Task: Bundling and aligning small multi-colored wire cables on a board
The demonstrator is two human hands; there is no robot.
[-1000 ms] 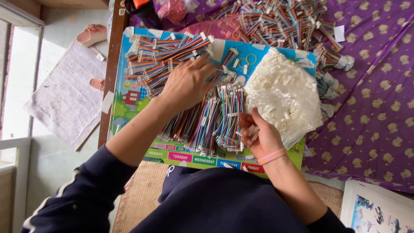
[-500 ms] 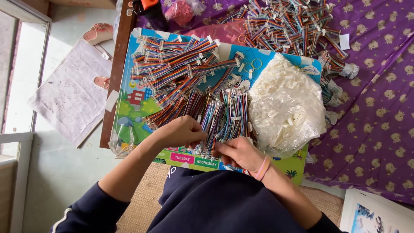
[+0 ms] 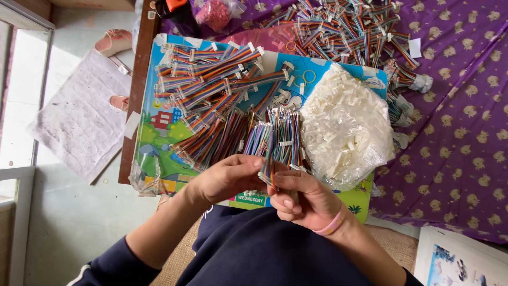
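Over a colourful board [image 3: 159,153] heaped with wire bundles, our left hand [image 3: 225,177] and right hand [image 3: 304,198] both pinch one light, floppy ribbon cable [image 3: 269,170], best gripped near its end.

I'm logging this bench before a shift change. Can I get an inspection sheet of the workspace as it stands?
Surface: colourful illustrated board lying on a purple patterned cloth.
Job's things: multicoloured ribbon wire bundle pinched between both hands.
Clutter: loose ribbon wire heaps on the board and more on the cloth; clear bag of small white plastic connectors; yellow rubber bands.
Hands: left hand and right hand both closed on the bundle; pink band on the right wrist.
Cables: only the ribbon wires.
Surroundings: pink slippers and a pale mat on the floor.
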